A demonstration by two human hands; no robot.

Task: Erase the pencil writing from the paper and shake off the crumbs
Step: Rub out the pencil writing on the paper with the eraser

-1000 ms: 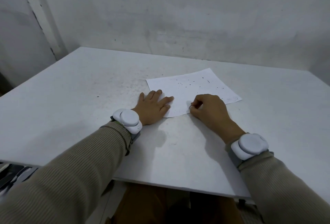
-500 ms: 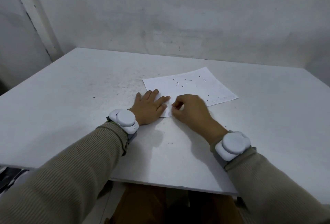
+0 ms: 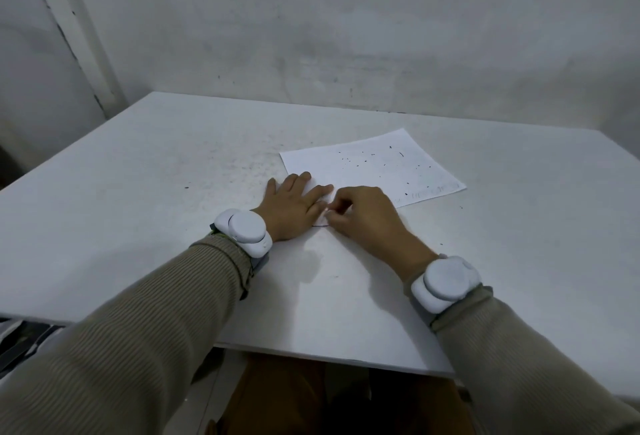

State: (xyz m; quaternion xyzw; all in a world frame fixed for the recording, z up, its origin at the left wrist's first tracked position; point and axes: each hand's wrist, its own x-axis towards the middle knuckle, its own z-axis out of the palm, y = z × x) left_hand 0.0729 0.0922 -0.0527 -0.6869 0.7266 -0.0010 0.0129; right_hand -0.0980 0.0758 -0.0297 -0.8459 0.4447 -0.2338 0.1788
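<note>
Head view: erasing partly done, crumbs not yet shaken off

Paper lay flat on the surface. Dark crumbs were strewn over it, and faint pencil marks were left along its near edge. Left hand was flat, pressing the near corner. Right hand was curled, pinching a hidden item, judged an eraser.

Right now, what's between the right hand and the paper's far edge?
Head view: bare white paper dotted with small dark crumbs, beyond the right hand.

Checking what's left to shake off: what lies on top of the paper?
Dark crumbs dot the paper; the left hand presses its near part. The right hand covers whatever lies beneath it.
</note>
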